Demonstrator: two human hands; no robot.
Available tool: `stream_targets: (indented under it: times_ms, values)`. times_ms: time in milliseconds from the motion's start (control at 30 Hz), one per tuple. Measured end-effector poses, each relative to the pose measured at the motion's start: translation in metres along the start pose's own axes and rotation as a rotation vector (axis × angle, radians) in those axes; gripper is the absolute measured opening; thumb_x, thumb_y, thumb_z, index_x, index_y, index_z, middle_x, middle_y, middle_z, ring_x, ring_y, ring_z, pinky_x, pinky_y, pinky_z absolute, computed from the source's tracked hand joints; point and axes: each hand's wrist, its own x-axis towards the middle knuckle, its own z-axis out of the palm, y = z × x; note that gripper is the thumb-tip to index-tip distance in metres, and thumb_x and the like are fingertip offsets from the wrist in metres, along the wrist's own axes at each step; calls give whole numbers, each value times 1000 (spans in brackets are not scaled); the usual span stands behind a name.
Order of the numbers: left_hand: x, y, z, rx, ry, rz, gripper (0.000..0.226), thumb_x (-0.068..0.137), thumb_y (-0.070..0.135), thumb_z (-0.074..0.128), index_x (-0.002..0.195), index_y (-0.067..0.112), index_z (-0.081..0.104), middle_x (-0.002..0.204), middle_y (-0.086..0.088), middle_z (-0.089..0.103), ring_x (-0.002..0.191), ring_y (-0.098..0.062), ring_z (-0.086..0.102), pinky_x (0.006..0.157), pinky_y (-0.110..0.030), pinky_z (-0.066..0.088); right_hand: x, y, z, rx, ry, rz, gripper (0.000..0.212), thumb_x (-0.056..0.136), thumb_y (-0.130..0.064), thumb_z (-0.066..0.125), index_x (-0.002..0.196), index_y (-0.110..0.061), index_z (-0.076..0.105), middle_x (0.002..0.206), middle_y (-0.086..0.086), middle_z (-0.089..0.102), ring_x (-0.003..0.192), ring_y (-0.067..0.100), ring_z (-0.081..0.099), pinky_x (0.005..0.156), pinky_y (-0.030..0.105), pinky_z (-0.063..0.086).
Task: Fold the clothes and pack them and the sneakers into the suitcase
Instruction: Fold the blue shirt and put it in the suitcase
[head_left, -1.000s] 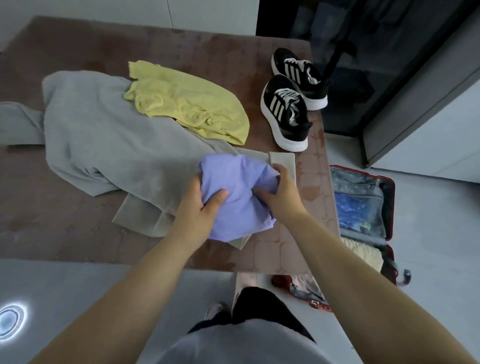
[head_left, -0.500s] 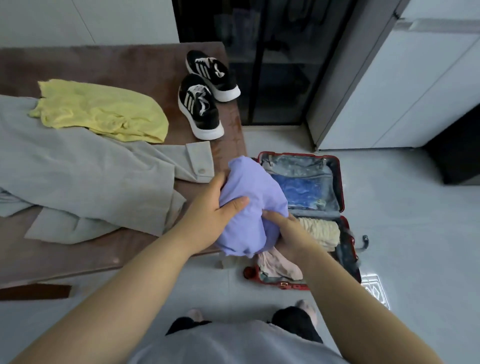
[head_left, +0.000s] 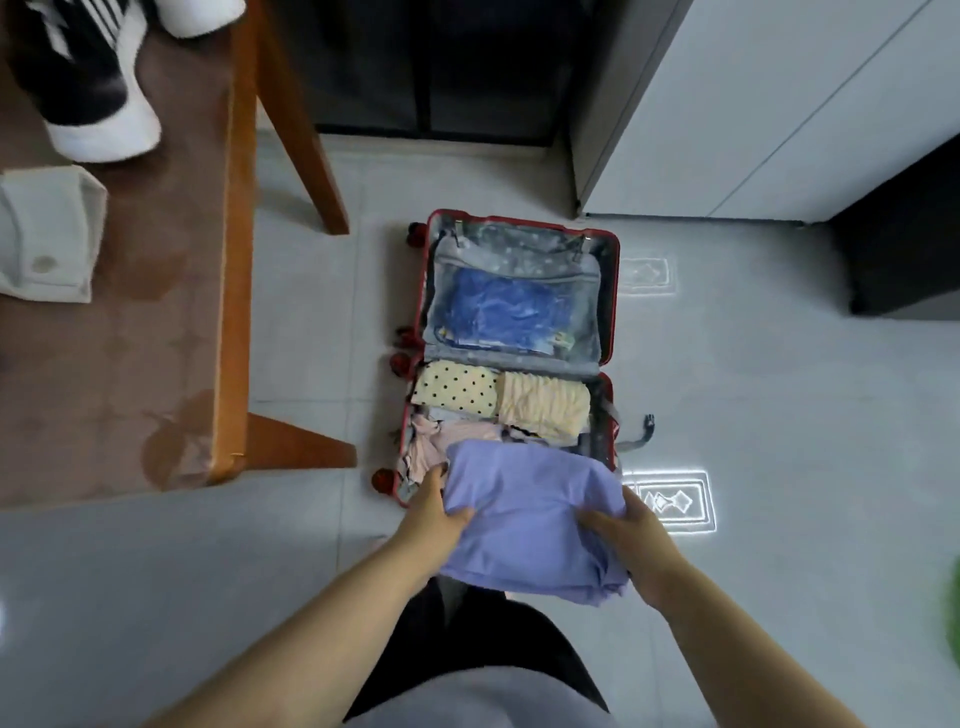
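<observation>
I have both hands clamped on the folded lilac garment (head_left: 530, 519): my left hand (head_left: 428, 514) grips its left edge with the thumb laid on top of the cloth, and my right hand (head_left: 631, 543) grips the right edge the same way, thumb over the fabric and fingers hidden beneath. The garment hangs between them over the near end of the open red suitcase (head_left: 615, 291), which lies flat on the grey tiled floor (head_left: 779, 415).

In the suitcase's near half I see a cream polka-dot piece (head_left: 457, 389) at the far left, a pale yellow striped piece (head_left: 545, 405) just beside it on the right, and a crumpled pink piece (head_left: 431, 447) nearer me, partly covered by the lilac garment. The far half is closed by a clear zipped panel with something blue (head_left: 498, 312) behind it.

To my left stands the wooden table (head_left: 234, 260). On it, at the top edge of the view, is one black-and-white sneaker (head_left: 88, 88), blurred, and the cuff of a light grey garment (head_left: 47, 234).
</observation>
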Motion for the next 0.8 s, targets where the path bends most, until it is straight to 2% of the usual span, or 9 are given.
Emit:
stream_targets:
  times_ms: [67,200,333,433,533,633,700,733,800]
  values:
    - [21,-20,10,23,15,-64,72,90,3,52,148,19,12,147,-7,32,131,-22,38,93,-19,29,27,21,3,3,-17,36,33,82,-8,67,113,-15,54,104,7,65,89,18,63,73,30,50]
    - [82,-62,13,38,71,-74,77,86,-12,45,148,18,9,150,-5,26,132,-20,35,91,-13,27,93,54,35,-1,-16,50,34,85,-4,61,115,-13,49,101,2,61,87,14,59,70,24,48]
    - [166,-113,8,82,131,-2,78,82,-20,34,147,15,9,150,-3,21,136,-14,25,97,-12,20,186,88,79,-12,-45,25,40,85,-8,62,122,-16,47,114,5,61,103,22,59,90,38,48]
    - [239,-165,7,189,222,14,74,85,-14,35,148,18,11,154,-4,16,140,-18,22,109,-22,17,266,113,113,-49,-72,-16,37,86,-7,61,119,-15,47,115,6,60,100,19,58,84,28,47]
    - [313,-213,13,343,203,32,73,90,-9,36,147,27,10,152,-11,25,136,-25,34,99,-20,29,348,140,140,-112,-122,-65,38,87,-5,61,122,-10,45,111,6,57,91,16,54,69,18,44]
    - [385,-259,28,424,163,16,67,92,-1,45,138,42,22,144,-17,37,127,-34,42,98,-32,38,423,172,157,-178,-143,-82,50,85,-5,64,129,-8,41,109,0,51,100,19,50,77,23,38]
    - [423,-284,40,508,236,-24,44,93,24,55,133,34,41,139,-15,42,124,-32,44,94,-33,37,465,195,163,-282,-119,-112,64,82,-10,69,136,-7,34,117,4,52,109,23,51,83,27,39]
    - [436,-296,46,543,269,-55,42,94,30,52,134,28,43,142,-13,39,125,-28,43,91,-30,35,481,207,165,-365,-105,-136,75,80,-16,72,140,-9,28,126,8,51,116,27,50,88,32,41]
    - [448,-314,58,451,308,-46,48,98,20,42,144,27,32,154,2,17,136,-20,25,96,-25,31,499,222,168,-608,-4,-241,84,79,-31,72,143,-10,22,137,14,43,123,33,45,94,39,40]
